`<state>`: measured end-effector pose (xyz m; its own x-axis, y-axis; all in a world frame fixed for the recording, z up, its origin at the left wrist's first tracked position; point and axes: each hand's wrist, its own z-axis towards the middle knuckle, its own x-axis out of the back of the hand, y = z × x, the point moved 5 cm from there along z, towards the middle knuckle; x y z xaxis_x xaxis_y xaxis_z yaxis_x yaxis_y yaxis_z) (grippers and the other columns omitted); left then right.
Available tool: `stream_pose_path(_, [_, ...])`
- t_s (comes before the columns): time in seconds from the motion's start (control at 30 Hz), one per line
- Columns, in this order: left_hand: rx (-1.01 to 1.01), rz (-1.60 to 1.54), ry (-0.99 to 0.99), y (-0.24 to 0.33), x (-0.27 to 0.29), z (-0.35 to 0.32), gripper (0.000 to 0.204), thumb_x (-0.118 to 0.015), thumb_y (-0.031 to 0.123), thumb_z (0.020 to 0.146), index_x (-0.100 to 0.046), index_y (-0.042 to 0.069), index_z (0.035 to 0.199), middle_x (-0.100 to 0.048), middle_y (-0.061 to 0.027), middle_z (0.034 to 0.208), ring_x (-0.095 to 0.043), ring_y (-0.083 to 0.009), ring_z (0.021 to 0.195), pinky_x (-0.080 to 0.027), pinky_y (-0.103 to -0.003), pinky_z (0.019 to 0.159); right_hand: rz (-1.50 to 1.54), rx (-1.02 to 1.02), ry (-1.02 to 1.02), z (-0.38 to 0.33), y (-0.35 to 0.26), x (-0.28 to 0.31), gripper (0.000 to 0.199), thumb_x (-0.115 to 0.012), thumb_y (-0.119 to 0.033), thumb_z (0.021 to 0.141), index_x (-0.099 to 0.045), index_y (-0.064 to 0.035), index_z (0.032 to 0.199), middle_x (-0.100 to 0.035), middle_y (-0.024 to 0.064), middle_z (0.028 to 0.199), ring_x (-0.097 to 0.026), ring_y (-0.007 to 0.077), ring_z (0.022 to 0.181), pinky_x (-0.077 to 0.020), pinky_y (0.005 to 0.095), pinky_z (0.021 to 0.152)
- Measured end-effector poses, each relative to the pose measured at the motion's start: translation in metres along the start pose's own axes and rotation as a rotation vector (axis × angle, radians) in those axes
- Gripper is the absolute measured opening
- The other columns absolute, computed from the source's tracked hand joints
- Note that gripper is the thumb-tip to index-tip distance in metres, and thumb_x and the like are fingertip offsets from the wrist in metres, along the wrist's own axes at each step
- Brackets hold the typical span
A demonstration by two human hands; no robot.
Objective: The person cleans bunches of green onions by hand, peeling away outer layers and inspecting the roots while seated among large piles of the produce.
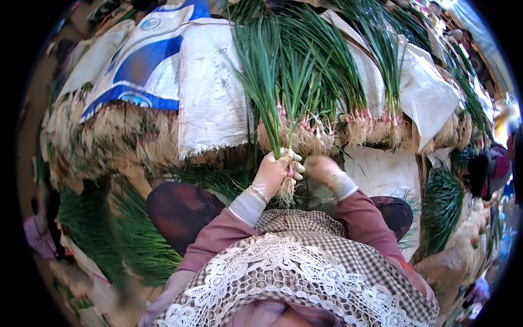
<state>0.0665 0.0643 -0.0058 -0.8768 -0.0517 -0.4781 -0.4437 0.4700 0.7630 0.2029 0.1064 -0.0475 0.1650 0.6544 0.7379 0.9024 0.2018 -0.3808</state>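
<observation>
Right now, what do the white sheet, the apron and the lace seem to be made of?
White sheet: probably woven plastic with a dull finish, judging by loose strands along its frayed lower edge. Apron: soft, matte checked cloth, since it gathers in small folds; perhaps cotton. Lace: white openwork thread, shown by its holes and floral pattern; cotton or synthetic, I can't tell.

1. Two hands: left hand [274, 173] and right hand [325, 170], near centre.
2. One held bunch of green garlic [287, 188], at centre.
3. Loose green garlic plants [321, 60], from 12 to 1 o'clock: too overlapped to count.
4. Two knees [182, 212], at 8 and 4 o'clock.
5. One checked apron [338, 248], 6 o'clock.
6. One blue-and-white printed sack [160, 60], 10 o'clock.
7. At least two white sacks [210, 87], 11 and 2 o'clock.
</observation>
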Motion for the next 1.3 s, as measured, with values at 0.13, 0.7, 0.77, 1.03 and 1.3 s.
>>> stream_pose_path(0.13, [-0.008, 0.076, 0.006, -0.023, 0.006, 0.014, 0.022, -0.039, 0.019, 0.087, -0.05, 0.0, 0.081, -0.05, -0.0059, 0.057, -0.046, -0.0112, 0.048, -0.045, -0.025, 0.047, 0.381, 0.032, 0.408, -0.029, -0.061, 0.078, 0.041, -0.052, -0.045, 0.073, -0.053, -0.0041, 0.08, -0.057, 0.0144, 0.071, -0.055, 0.0277, 0.071, -0.0422, 0.0363, 0.064])
stream_pose_path(0.7, [0.148, -0.242, -0.071, -0.033, 0.0, 0.017, 0.013, -0.042, 0.012, 0.084, -0.049, 0.004, 0.076, -0.048, -0.004, 0.06, -0.042, -0.0105, 0.047, -0.041, -0.021, 0.05, 0.63, 0.271, 0.936, -0.001, -0.063, 0.049, 0.014, -0.052, -0.014, 0.077, -0.052, -0.0014, 0.083, -0.055, 0.0121, 0.07, -0.053, 0.0259, 0.061, -0.0422, 0.0338, 0.056])
stream_pose_path(0.77, [0.254, -0.172, -0.022, -0.026, -0.007, 0.008, 0.02, -0.035, 0.02, 0.087, -0.047, 0.006, 0.095, -0.052, -0.0065, 0.082, -0.05, -0.0159, 0.066, -0.046, -0.028, 0.067, 0.132, 0.356, 1.031, -0.026, -0.099, 0.064, 0.009, -0.048, -0.01, 0.079, -0.052, -0.003, 0.085, -0.054, 0.0116, 0.069, -0.05, 0.021, 0.056, -0.0422, 0.0287, 0.053])
stream_pose_path(1.03, [0.045, -0.089, -0.236, 0.002, -0.002, 0.002, 0.027, -0.038, 0.017, 0.087, -0.047, 0.0, 0.105, -0.044, 0.0001, 0.052, -0.04, -0.0067, 0.041, -0.034, -0.018, 0.036, 1.99, 0.567, 0.13, -0.022, -0.072, 0.083, 0.026, -0.038, -0.021, 0.085, -0.041, -0.0127, 0.061, -0.034, -0.0057, 0.046, -0.03, 0.0029, 0.036, -0.0251, 0.0175, 0.032])
stream_pose_path(1.3, [-0.364, -0.234, -0.114, 0.051, 0.01, -0.011, 0.024, -0.053, 0.016, 0.079, -0.05, 0.0, 0.097, -0.051, -0.0039, 0.058, -0.05, -0.014, 0.048, -0.047, -0.026, 0.043, -0.142, 0.068, 0.063, -0.017, 0.023, 0.03, 0.039, -0.043, -0.038, 0.079, -0.055, -0.0046, 0.095, -0.056, 0.0147, 0.093, -0.053, 0.0285, 0.089, -0.0415, 0.0344, 0.078])
